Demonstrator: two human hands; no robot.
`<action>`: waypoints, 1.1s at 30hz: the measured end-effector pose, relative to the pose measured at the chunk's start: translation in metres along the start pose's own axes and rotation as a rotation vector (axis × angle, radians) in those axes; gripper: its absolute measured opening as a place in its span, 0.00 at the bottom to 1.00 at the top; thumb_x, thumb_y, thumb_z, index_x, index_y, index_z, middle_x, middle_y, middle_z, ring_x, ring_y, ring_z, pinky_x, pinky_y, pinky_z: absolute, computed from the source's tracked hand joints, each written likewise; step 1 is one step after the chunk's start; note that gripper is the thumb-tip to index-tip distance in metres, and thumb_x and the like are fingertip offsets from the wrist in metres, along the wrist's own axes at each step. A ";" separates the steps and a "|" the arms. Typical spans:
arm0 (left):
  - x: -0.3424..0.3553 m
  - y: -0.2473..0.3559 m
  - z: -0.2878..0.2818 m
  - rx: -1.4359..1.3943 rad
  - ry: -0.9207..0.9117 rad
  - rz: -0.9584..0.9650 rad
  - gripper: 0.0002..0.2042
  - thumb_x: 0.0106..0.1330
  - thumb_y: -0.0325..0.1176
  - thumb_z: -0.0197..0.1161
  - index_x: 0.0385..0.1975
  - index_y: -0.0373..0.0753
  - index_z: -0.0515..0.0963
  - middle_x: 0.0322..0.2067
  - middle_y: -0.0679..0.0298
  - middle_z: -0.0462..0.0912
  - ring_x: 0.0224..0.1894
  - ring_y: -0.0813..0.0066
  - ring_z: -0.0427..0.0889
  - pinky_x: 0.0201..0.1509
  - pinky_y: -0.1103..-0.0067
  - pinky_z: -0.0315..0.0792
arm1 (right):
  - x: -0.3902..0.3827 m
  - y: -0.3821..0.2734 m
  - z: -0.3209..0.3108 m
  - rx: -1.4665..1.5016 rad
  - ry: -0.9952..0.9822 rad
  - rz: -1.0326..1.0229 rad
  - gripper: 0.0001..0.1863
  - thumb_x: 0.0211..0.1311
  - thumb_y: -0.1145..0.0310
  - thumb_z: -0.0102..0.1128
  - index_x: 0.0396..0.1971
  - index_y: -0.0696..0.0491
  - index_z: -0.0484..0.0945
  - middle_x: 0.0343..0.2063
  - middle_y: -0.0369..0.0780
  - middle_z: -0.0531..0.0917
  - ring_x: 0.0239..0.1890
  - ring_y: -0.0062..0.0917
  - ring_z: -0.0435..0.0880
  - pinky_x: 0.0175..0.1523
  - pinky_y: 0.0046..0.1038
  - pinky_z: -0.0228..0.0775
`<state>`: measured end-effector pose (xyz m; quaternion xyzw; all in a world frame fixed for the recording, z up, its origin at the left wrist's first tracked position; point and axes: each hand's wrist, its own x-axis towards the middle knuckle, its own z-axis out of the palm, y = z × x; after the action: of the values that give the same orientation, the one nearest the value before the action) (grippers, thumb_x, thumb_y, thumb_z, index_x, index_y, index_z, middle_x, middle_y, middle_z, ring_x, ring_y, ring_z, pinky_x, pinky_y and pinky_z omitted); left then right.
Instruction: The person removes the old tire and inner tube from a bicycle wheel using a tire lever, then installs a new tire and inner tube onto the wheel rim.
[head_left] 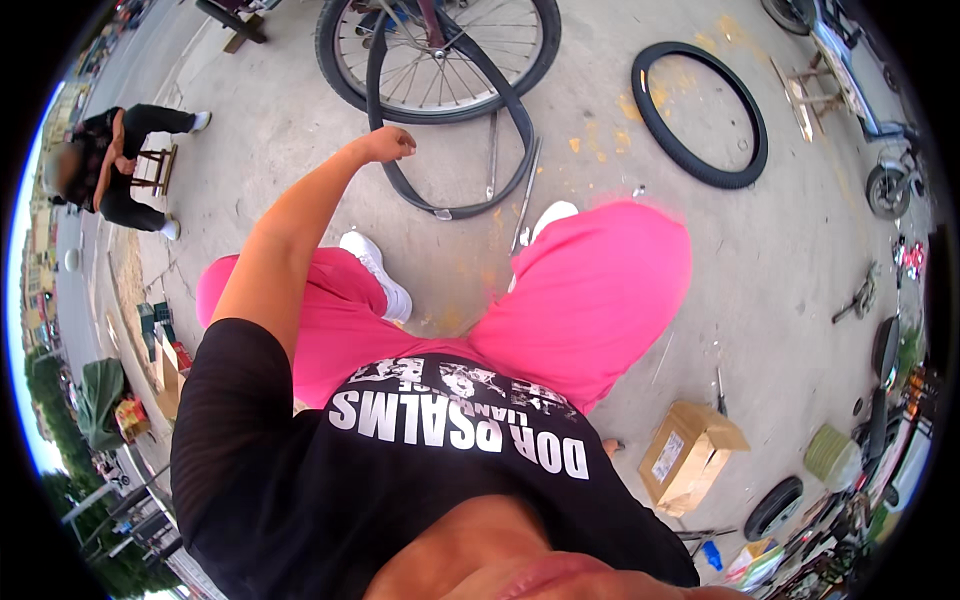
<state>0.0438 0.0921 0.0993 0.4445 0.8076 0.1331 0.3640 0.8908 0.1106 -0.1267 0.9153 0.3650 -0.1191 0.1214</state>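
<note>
My left hand [388, 144] reaches forward to a dark inner tube [478, 210], its fingers curled round the tube's left side. The tube hangs in a loose loop in front of a spoked wheel [549, 55], and its lower end is close to the ground. At the right side of my torso only a little of my right hand [613, 445] shows, low down near a cardboard box [690, 455]. Its fingers are mostly hidden, so I cannot make out what it touches. A long metal rod [526, 195] lies near my white shoe.
A black tyre [668, 147] lies on the concrete, forward and right. To the left a person [110, 160] sits on a stool [153, 170]. Parked two-wheelers [890, 185] line the right side; another small tyre [773, 507] is beyond the box.
</note>
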 end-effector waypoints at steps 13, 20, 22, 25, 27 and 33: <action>0.007 0.065 0.002 -1.024 0.204 0.032 0.17 0.69 0.37 0.53 0.51 0.33 0.72 0.42 0.56 0.80 0.43 0.70 0.81 0.46 0.77 0.75 | -0.141 -0.478 -0.269 0.726 -0.605 -1.087 0.22 0.64 0.53 0.53 0.29 0.61 0.73 0.23 0.44 0.81 0.23 0.26 0.78 0.27 0.30 0.71; -0.022 0.048 0.070 -1.190 0.093 -0.192 0.16 0.69 0.37 0.53 0.51 0.33 0.72 0.42 0.56 0.80 0.43 0.68 0.81 0.45 0.75 0.76 | -0.270 -0.760 -0.305 0.852 -1.044 -1.204 0.21 0.68 0.54 0.49 0.30 0.59 0.68 0.47 0.52 0.78 0.43 0.42 0.82 0.46 0.37 0.76; -0.031 0.039 0.076 -1.166 0.139 -0.206 0.17 0.68 0.37 0.54 0.50 0.33 0.72 0.41 0.56 0.80 0.42 0.70 0.81 0.45 0.75 0.76 | -0.299 -0.791 -0.300 0.924 -1.041 -1.293 0.22 0.67 0.51 0.49 0.25 0.57 0.70 0.37 0.47 0.81 0.36 0.33 0.81 0.40 0.32 0.72; -0.036 0.020 0.068 -1.159 0.404 -0.210 0.16 0.68 0.38 0.54 0.48 0.33 0.73 0.36 0.58 0.81 0.39 0.71 0.81 0.43 0.76 0.75 | -0.311 -0.791 -0.285 0.671 -0.559 -1.448 0.22 0.67 0.51 0.49 0.29 0.58 0.69 0.33 0.45 0.80 0.33 0.31 0.80 0.37 0.32 0.72; -0.025 -0.001 0.037 -1.200 0.725 -0.242 0.16 0.68 0.39 0.54 0.47 0.33 0.73 0.35 0.59 0.80 0.37 0.71 0.81 0.42 0.76 0.75 | -0.309 -0.774 -0.275 0.890 -0.716 -1.355 0.22 0.68 0.53 0.48 0.37 0.61 0.67 0.35 0.47 0.80 0.33 0.33 0.81 0.38 0.33 0.75; 0.011 -0.063 -0.056 -1.069 1.285 -0.254 0.27 0.67 0.48 0.53 0.56 0.32 0.66 0.51 0.57 0.73 0.50 0.69 0.73 0.50 0.72 0.70 | -0.277 -0.682 -0.305 0.933 -1.013 -1.155 0.21 0.69 0.55 0.48 0.41 0.62 0.65 0.34 0.49 0.79 0.30 0.37 0.83 0.34 0.36 0.80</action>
<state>-0.0386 0.0710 0.0995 -0.0439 0.7297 0.6823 0.0075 0.2594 0.5080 0.1535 0.3831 0.5857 -0.6872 -0.1950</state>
